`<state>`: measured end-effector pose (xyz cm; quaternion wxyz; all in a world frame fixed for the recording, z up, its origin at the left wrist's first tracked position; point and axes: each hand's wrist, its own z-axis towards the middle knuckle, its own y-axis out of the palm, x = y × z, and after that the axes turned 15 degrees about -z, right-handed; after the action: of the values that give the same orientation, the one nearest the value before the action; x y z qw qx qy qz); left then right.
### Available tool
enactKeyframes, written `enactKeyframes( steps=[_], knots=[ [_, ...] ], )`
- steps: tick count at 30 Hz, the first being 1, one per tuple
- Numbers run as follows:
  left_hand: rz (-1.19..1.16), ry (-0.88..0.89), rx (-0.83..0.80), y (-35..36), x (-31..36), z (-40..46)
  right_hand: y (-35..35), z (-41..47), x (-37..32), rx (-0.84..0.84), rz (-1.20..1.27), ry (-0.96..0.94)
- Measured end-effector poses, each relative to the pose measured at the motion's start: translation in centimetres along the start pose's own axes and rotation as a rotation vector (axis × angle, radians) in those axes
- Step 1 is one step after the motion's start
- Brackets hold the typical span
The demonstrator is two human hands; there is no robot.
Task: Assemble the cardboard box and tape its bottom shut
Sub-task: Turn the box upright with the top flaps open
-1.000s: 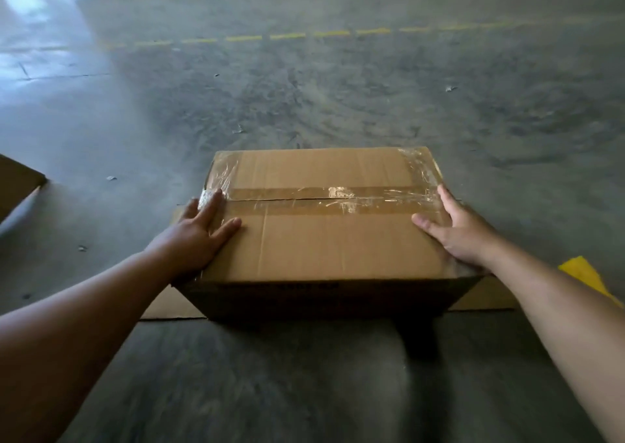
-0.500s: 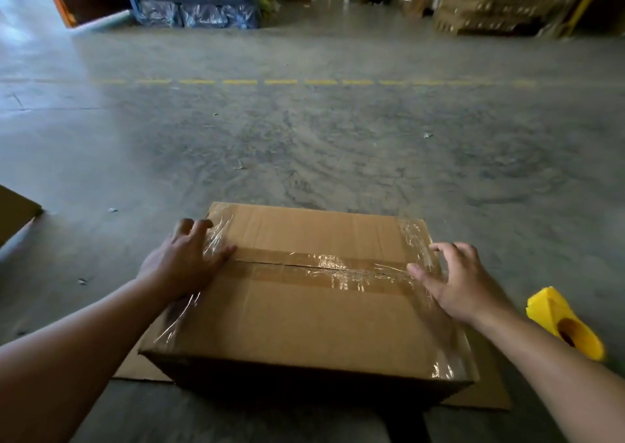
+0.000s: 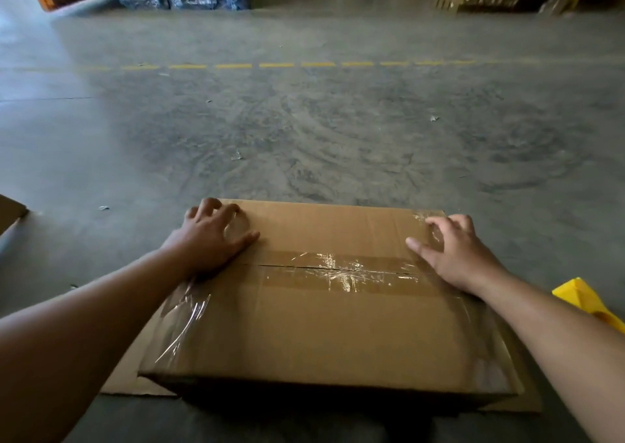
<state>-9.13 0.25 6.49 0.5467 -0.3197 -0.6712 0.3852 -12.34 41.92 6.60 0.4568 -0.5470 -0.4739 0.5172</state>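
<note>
While we kneel over a grey concrete floor (image 3: 304, 131), the cardboard box (image 3: 324, 324) sits near us on a flat cardboard sheet (image 3: 128, 378), its centre seam covered by clear tape (image 3: 338, 270). Since half a second ago, both hands have slid toward the far corners. Our left hand (image 3: 209, 239) and right hand (image 3: 456, 253) press down with fingers curled, gripping nothing. A yellow object (image 3: 588, 302) lies at right.
</note>
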Motion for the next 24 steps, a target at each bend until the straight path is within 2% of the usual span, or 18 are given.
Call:
enactKeyframes(
  steps=[3, 6, 8, 10, 14, 17, 20, 24],
  knots=[
    [-0.088, -0.084, -0.005, -1.3, -0.1, 2.2, -0.6, 2.4, 0.1, -0.046, 0.056, 0.041],
    [-0.167, -0.153, -0.129, -1.7, 0.4, 3.3, -1.1, 3.8, 0.1, -0.209, 0.091, 0.063],
    [-0.155, -0.15, -0.181, -1.7, 1.1, 3.5, -1.3, 4.0, 0.0, -0.291, 0.102, 0.048],
    [-0.119, -0.138, -0.172, -2.4, 1.8, 3.1, -1.6, 3.8, -0.1, -0.283, 0.138, 0.035],
    [-0.139, -0.066, -0.081, -5.8, 3.2, 1.1, -4.7, 2.6, 0.0, -0.112, 0.163, -0.012],
    [-0.146, 0.067, 0.045, -8.5, 4.2, -0.3, -8.2, 1.3, -0.2, 0.095, 0.196, -0.09],
    [-0.241, 0.13, 0.139, -11.1, 4.2, -1.9, -11.3, -0.6, -0.3, 0.29, 0.188, -0.17],
    [-0.291, 0.224, 0.177, -11.2, 3.4, -4.6, -11.8, -3.9, 0.2, 0.333, 0.163, -0.225]
  ],
)
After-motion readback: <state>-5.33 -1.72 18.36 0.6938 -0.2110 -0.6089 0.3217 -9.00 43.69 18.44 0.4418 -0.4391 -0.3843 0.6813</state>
